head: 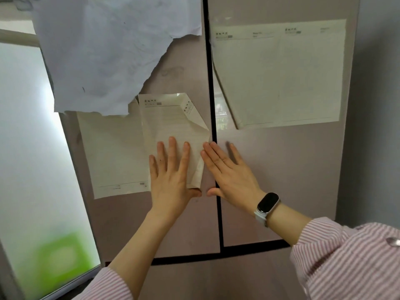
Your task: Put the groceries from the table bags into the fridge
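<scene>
You face the tall pale mauve fridge (281,169), its doors closed and split by a dark vertical seam, with a dark horizontal seam lower down. To the left stands a frosted glass panel (32,148) with a blurred green shape (58,260) behind its lower part. A large torn white sheet of paper (104,50) hangs over the upper left door, and a wide cream printed form (285,79) is stuck to the right door. Lower on the left door is a cream lined sheet with a folded corner (171,126), overlapping another cream sheet (112,152) to its left. Your left hand (171,176) lies flat on the folded sheet, fingers straight and spread, gripping nothing. Your right hand (229,172) presses flat across the vertical seam, fingers straight, holding nothing. A black band watch with a white strap (267,205) sits on your right wrist above a pink-and-white striped sleeve (346,263). No groceries or bags are in view.
</scene>
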Demonstrator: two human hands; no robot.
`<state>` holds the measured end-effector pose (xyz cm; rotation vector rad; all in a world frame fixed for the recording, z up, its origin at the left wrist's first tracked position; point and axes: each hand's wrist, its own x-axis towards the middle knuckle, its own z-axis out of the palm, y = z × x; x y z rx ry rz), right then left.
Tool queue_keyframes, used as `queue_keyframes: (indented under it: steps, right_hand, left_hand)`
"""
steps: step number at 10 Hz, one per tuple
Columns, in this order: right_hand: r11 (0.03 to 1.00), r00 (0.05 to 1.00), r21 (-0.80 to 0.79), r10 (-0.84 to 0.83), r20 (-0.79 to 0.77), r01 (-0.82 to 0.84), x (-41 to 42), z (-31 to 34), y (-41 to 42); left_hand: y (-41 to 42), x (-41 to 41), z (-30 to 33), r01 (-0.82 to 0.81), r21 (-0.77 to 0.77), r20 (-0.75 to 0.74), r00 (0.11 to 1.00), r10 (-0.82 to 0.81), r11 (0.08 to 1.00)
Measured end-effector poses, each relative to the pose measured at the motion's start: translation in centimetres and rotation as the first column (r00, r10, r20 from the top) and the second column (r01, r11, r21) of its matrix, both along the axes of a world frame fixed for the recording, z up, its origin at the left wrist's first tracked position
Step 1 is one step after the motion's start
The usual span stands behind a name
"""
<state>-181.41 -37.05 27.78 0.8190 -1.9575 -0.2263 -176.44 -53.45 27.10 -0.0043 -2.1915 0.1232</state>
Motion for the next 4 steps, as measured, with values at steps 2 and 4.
queue_keyframes:
  steps: [2,4]
  right_hand:
    - [0.997,0.998,-0.058,-0.038,0.058,0.041,-0.8,0.0,-1.0]
    - [0.914,0.755,-0.272,0.404,0.517,-0.303,4.3,2.5,1.5]
  left_hand:
    - [0.0,-1.3,0.0,-0.041,-0.009,-0.03,0.999,0.04,0.999]
    - [-0.2,-1.5,-0.3,-0.027,0.027,-0.018,0.999,0.027,0.999]
